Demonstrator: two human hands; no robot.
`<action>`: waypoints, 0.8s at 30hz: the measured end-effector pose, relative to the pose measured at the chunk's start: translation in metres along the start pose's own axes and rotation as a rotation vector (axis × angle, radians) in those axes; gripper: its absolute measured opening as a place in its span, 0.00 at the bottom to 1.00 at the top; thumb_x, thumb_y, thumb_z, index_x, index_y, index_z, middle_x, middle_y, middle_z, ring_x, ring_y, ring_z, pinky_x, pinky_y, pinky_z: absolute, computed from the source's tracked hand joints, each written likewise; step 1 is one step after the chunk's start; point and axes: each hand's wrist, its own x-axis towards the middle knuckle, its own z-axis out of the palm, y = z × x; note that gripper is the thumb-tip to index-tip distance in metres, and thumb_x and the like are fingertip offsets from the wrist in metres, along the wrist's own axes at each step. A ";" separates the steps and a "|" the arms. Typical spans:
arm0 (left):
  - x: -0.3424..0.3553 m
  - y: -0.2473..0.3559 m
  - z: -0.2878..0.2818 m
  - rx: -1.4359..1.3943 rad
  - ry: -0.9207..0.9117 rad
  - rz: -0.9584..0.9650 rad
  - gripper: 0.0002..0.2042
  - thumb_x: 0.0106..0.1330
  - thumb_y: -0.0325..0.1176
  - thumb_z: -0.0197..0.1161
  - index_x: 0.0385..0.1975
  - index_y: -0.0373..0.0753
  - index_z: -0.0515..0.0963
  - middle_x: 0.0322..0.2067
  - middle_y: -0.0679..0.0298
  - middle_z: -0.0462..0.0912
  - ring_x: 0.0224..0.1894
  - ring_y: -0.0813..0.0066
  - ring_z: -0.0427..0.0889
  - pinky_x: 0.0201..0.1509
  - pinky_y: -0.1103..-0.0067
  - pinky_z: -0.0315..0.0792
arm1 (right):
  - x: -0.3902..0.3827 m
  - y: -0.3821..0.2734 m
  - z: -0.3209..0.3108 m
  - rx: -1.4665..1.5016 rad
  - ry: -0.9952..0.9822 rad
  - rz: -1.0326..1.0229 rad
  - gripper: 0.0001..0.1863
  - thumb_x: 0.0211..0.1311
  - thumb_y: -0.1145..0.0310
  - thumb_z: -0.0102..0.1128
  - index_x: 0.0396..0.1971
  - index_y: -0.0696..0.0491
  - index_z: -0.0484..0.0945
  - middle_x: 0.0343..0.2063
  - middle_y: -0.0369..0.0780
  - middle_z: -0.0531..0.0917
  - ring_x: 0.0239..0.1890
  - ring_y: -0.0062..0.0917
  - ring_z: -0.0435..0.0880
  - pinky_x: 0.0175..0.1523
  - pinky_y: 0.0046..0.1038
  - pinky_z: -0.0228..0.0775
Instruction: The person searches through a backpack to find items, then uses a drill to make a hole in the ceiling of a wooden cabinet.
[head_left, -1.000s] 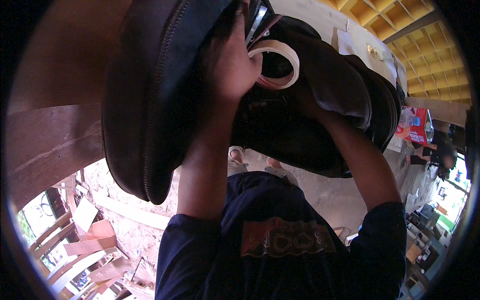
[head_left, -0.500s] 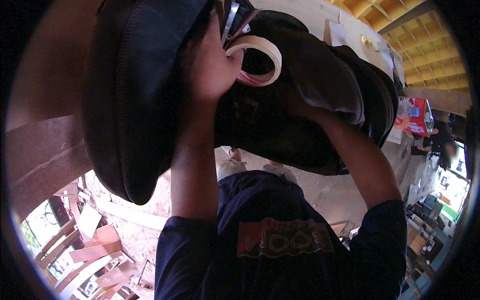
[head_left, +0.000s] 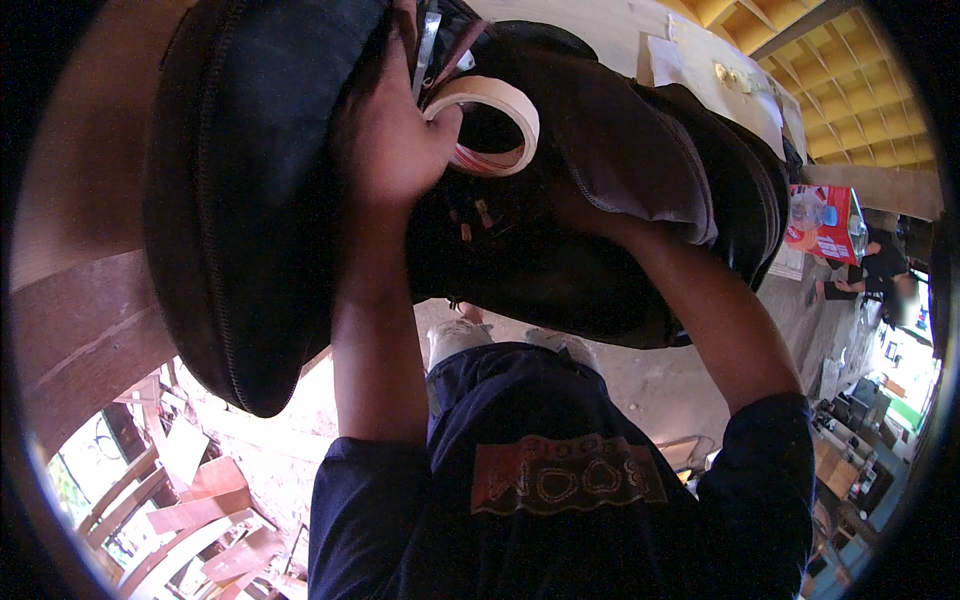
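Note:
A large black zippered bag (head_left: 235, 250) lies spread open in front of me. My left hand (head_left: 405, 140) is closed at its upper left part, its thumb across the edge of a cream roll of masking tape (head_left: 520, 115). Beside those fingers a flat silvery strip (head_left: 428, 45) and a brown strap stick up; whether the fingers also grip these is unclear. My right hand (head_left: 585, 210) reaches into the dark bag under a grey-black flap (head_left: 650, 165), its fingers hidden. Small light-coloured pieces (head_left: 475, 217) show in the dark interior between my arms.
Behind the bag is a pale tabletop (head_left: 625, 45) with papers (head_left: 690, 50). A red printed box (head_left: 828, 222) stands at the right, and another person (head_left: 885, 275) is farther off. Wooden offcuts (head_left: 205, 500) lie low at the left; a wooden beam (head_left: 90, 320) runs along that side.
My left hand, the tape roll and the bag's left part have shifted slightly left. Small light pieces inside the bag show more clearly. My right hand stays inside the bag.

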 end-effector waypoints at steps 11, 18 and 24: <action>-0.001 -0.008 0.001 0.026 -0.016 -0.021 0.51 0.55 0.29 0.68 0.80 0.55 0.47 0.70 0.46 0.70 0.66 0.41 0.75 0.66 0.61 0.73 | 0.004 -0.002 -0.005 0.014 0.007 0.002 0.17 0.70 0.62 0.57 0.52 0.56 0.80 0.50 0.54 0.83 0.54 0.48 0.80 0.65 0.44 0.67; 0.011 0.006 -0.011 0.098 -0.010 0.017 0.52 0.53 0.26 0.66 0.80 0.48 0.46 0.65 0.40 0.73 0.64 0.35 0.73 0.66 0.59 0.71 | 0.008 -0.002 -0.004 0.017 0.008 0.003 0.17 0.69 0.62 0.58 0.52 0.56 0.80 0.50 0.53 0.83 0.54 0.48 0.80 0.65 0.44 0.68; 0.006 0.004 -0.010 0.126 0.059 0.106 0.51 0.52 0.26 0.65 0.80 0.45 0.47 0.66 0.39 0.71 0.66 0.36 0.71 0.67 0.60 0.70 | 0.012 -0.005 -0.003 0.014 0.040 0.004 0.17 0.69 0.62 0.58 0.51 0.56 0.80 0.50 0.53 0.83 0.54 0.48 0.80 0.65 0.44 0.68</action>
